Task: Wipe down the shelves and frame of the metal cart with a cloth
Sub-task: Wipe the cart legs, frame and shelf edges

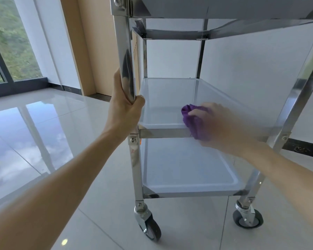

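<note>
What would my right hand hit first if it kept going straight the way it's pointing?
Probably the front left post that the left hand grips. The right hand and cloth point left along the middle shelf's front edge; depth is unclear, so it might pass behind the post.

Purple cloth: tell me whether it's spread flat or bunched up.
Bunched up. The purple cloth is a crumpled wad gripped in the right hand at the middle shelf's front edge.

Left hand [124,107] grips near-left post [125,56] of metal cart [285,112]. Right hand [219,125], blurred, holds purple cloth [193,121] on middle shelf [163,98], at front rim. Lower shelf [184,168] beneath.
</note>
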{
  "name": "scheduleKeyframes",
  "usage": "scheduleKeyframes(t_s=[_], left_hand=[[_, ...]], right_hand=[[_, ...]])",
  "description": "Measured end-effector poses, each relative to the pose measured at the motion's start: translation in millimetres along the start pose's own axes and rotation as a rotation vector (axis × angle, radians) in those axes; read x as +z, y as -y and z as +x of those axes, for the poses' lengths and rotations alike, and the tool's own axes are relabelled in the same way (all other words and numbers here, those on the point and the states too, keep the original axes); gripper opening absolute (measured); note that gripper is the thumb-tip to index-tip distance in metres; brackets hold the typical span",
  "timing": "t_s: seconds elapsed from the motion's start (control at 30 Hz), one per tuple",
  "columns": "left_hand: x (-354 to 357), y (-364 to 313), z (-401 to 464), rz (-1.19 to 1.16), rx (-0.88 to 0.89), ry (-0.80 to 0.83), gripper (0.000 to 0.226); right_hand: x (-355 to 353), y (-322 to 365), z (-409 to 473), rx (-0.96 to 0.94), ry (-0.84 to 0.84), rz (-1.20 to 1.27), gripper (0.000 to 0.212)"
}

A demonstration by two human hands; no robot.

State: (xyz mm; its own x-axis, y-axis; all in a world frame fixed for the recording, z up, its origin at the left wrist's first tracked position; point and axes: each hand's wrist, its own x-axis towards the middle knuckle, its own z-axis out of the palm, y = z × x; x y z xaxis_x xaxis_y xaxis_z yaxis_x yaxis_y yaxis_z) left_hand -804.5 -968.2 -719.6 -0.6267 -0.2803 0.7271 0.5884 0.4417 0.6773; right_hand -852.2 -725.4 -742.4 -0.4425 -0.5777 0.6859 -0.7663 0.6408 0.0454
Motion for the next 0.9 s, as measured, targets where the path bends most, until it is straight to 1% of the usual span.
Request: scheduleKeyframes(t_s=[0.07,0.13,0.2,0.23,0.27,0.3,0.33,0.37,0.4,0.43,0.5,0.53,0.57,0.6,0.63,0.67,0.73,0.8,0.83,0.9], left_hand=[[-1,-2,0,0.056,-0.041,0.029,0.064],[-3,-8,1,0.136,-0.046,0.017,0.066],[-9,-18,5,0.212,-0.017,-0.077,0.070],[-13,-24,7,0.234,0.047,-0.157,0.066],[-15,-31,9,0.243,0.144,-0.231,0.057],[-16,-37,10,0.254,0.255,-0.277,0.046],[-14,-41,10,0.264,0.339,-0.286,0.035],[-9,-45,8,0.268,0.395,-0.258,0.029],[-1,-47,4,0.274,0.424,-0.205,0.027],[7,-47,-1,0.292,0.429,-0.140,0.028],[24,-42,-10,0.349,0.375,0.004,0.030],[31,-36,-13,0.372,0.324,0.073,0.031],[35,-29,-14,0.393,0.262,0.132,0.031],[38,-21,-15,0.426,0.195,0.179,0.029],[41,-13,-14,0.471,0.133,0.223,0.028],[42,-5,-14,0.530,0.082,0.272,0.026],[45,12,-16,0.691,0.015,0.402,0.028],[45,22,-19,0.831,-0.024,0.532,0.035],[45,25,-21,0.859,-0.034,0.572,0.039],[47,28,-25,0.863,-0.021,0.591,0.044]], right_hand=[[-8,-7,-6,0.003,-0.023,-0.008,0.032],[-7,-5,-6,-0.010,-0.036,-0.008,0.038],[-4,0,-3,-0.014,-0.032,-0.045,0.038],[-4,3,-1,-0.019,-0.017,-0.066,0.037],[-5,8,2,-0.020,0.010,-0.097,0.038],[-6,12,4,-0.022,0.031,-0.111,0.039],[-7,16,7,-0.017,0.040,-0.112,0.039],[-6,19,9,-0.022,0.040,-0.109,0.038],[-5,23,11,-0.017,0.053,-0.110,0.036],[-2,25,12,-0.016,0.070,-0.095,0.032],[2,28,15,0.035,0.061,0.007,0.023],[2,28,15,0.069,0.065,0.036,0.033],[1,28,14,0.074,0.076,0.050,0.048],[-2,26,11,0.064,0.096,0.042,0.058],[-4,21,7,0.061,0.111,0.022,0.060],[-10,16,2,0.081,0.136,0.002,0.059],[-20,3,-5,0.101,0.115,-0.098,0.049],[-25,-5,-11,0.122,0.118,-0.214,0.026],[-25,-8,-12,0.133,0.117,-0.242,0.024],[-21,-6,-10,0.185,0.134,-0.288,0.026]])
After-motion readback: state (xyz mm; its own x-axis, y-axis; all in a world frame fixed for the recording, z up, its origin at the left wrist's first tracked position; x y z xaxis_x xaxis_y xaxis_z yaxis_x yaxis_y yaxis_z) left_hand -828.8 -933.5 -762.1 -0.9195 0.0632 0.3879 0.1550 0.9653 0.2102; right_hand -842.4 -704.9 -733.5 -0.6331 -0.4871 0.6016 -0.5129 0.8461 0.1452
